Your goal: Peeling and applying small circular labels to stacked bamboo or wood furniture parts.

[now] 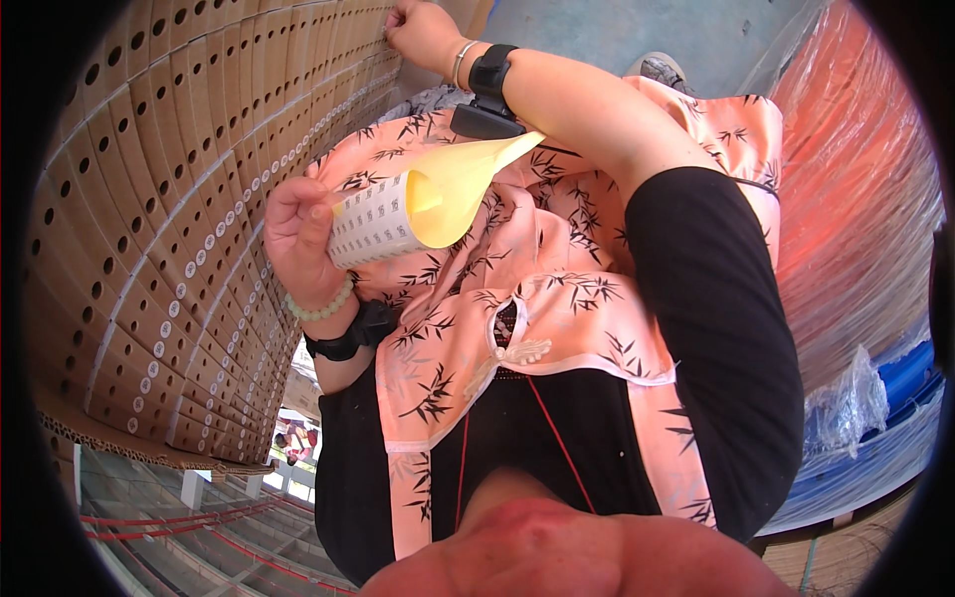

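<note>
Head view is showing a tall stack of brown cardboard boxes [169, 229] filling the 9 o'clock side, each box face carrying round holes and small white round stickers; what the boxes are holding cannot be told. Just right of the stack, the left hand [298, 239] is closing its grip around a curled sheet of stickers [398, 214], white with rows of small labels outside and yellow backing inside, which is sitting near the middle against a pink leaf-print garment [557, 298]. At 12 o'clock the right hand [423, 30] is pressing its closed fingers against a box face at the stack's top edge. At 3 o'clock, clear plastic wrap [865, 219] is covering orange goods.
</note>
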A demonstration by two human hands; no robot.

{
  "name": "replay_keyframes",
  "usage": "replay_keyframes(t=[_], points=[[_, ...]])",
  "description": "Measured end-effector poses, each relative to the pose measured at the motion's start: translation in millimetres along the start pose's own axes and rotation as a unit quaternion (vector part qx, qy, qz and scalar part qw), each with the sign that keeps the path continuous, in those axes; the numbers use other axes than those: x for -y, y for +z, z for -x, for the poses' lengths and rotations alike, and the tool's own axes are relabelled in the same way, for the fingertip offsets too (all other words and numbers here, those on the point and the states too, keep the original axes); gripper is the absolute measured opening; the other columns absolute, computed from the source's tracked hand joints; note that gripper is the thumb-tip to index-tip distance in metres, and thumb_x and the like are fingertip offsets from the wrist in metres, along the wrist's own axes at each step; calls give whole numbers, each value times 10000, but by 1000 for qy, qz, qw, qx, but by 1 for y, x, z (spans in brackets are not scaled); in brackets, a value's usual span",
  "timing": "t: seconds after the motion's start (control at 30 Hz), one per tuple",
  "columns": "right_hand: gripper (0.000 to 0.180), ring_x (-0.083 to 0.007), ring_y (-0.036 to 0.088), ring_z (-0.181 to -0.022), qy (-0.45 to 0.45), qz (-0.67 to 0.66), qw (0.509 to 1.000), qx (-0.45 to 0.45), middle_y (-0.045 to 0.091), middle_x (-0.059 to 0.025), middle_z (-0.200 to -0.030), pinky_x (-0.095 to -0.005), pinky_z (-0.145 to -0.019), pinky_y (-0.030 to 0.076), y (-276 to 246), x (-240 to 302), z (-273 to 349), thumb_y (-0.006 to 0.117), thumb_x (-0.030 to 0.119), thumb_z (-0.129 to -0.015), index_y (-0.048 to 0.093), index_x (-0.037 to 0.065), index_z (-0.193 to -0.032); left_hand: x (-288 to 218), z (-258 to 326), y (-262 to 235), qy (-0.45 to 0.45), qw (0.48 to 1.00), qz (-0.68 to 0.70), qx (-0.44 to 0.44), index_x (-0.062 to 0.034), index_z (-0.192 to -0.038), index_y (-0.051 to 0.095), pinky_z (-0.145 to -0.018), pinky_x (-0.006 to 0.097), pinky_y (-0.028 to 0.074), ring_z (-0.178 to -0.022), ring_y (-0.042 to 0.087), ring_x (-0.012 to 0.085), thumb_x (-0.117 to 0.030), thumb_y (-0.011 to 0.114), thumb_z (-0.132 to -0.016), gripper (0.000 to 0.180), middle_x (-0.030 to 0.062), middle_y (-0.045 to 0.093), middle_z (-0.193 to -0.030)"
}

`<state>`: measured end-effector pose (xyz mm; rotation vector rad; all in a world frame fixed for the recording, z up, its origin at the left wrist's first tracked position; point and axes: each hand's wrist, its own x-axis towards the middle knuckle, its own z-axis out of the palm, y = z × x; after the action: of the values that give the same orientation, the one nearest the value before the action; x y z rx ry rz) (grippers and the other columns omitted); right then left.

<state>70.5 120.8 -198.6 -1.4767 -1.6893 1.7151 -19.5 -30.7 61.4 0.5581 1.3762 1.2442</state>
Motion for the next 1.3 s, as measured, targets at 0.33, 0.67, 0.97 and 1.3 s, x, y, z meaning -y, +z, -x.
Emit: replay_keyframes(t=[0.33,0.67,0.97,1.3], points=[[264,-342,662,-898,72,-63,995,-20,687,-176,-958,-398,-797,525,1,4,16,622,116,-748,645,38,-999,-2,-1,11,-3,998,65,11,11,-1077,535,-789,299,542,-856,691,219,-121,650,-922,234,207,708,-947],[262,-270,658,-808,147,-190,969,64,683,-140,-859,-376,-733,518,-13,15,40,595,83,-782,656,38,-1034,0,6,13,-19,999,40,-13,10,-1049,563,-737,234,510,-799,656,124,-47,657,-903,183,95,682,-914],[182,-265,644,-717,152,-170,972,62,670,-139,-812,-377,-657,514,-16,14,35,561,58,-791,641,37,-953,0,9,13,-28,999,16,-20,12,-1025,582,-709,196,479,-759,619,76,-34,656,-900,153,56,658,-886],[281,-382,653,-904,106,15,991,74,689,-208,-975,-399,-822,520,-16,-1,20,569,98,-780,660,47,-1041,-6,4,20,-25,1000,10,-10,17,-1043,578,-751,203,484,-817,638,93,-32,631,-913,148,68,672,-922]])
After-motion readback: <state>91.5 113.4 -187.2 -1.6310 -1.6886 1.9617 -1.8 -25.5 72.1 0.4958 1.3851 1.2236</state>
